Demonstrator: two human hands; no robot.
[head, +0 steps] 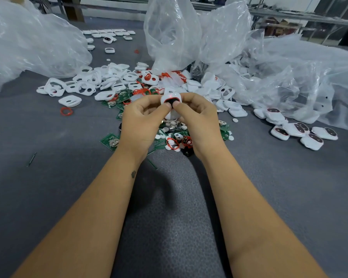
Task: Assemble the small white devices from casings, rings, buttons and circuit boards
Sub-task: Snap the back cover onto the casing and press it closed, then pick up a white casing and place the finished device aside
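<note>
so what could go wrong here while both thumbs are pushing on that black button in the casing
1. Both thumbs press the black button into the white casing, which the left hand and right hand hold in the air; uneven pressure might seat it crooked or pinch the red ring.
2. If it slips, it would likely drop into the circuit boards and loose parts below and be hard to find.

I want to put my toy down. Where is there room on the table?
Bare grey mat lies left of the arms, below the lone red ring; more lies right, under the finished devices. The parts pile behind the hands is crowded.
</note>
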